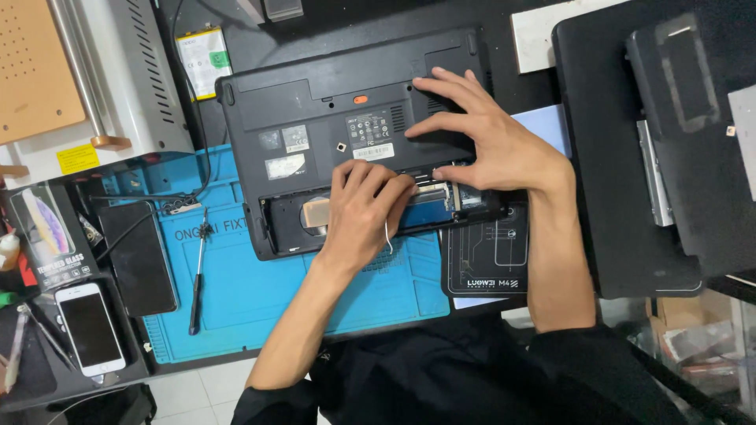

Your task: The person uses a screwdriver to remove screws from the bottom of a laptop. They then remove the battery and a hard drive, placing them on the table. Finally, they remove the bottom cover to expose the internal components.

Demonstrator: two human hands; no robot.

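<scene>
Matte black plastic laptop (pixel 315 102) upside down on ribbed blue rubber mat (pixel 244 291), left hand (pixel 362 208) curled fingers in open bay, right hand (pixel 488 138) splayed flat, holding nothing

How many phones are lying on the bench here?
2 that I can tell. A white phone lies at the bench's lower left edge, and a black phone lies just above and right of it, beside the blue mat. Others may be hidden in the clutter.

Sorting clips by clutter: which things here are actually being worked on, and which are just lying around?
In use:
left hand
right hand
upturned black laptop
its open bay
blue mat

Lying about:
screwdriver
white phone
black phone
second laptop
</scene>
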